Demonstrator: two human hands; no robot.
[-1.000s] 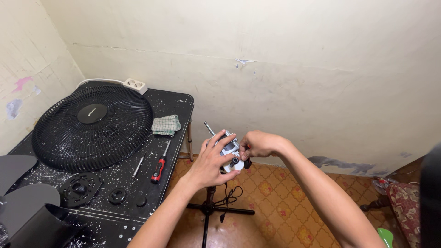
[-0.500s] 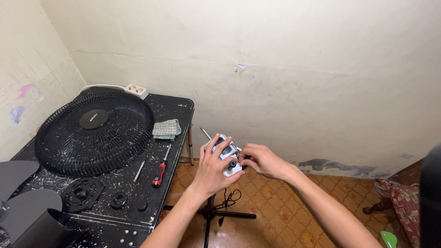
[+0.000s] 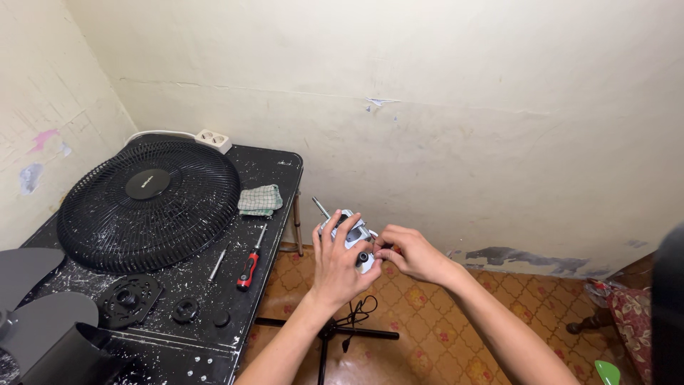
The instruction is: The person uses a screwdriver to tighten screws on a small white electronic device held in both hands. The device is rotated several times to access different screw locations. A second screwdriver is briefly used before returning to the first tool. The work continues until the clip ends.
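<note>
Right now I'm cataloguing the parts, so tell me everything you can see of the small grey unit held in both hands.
The grey unit looks like a compact plastic housing, light grey, with a thin metal shaft sticking up and to the left and a dark round knob on its lower end. It is held in the air beside the black table, above the tiled floor. The left hand cups it from below; the right hand pinches its right side.

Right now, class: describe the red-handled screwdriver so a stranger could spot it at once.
Start at the black paint-speckled table on the left, with its round black fan grille. Just right of the grille, below the folded green cloth, lies the screwdriver. Its red-and-black handle sets it apart from the thin plain metal tool alongside.
</note>
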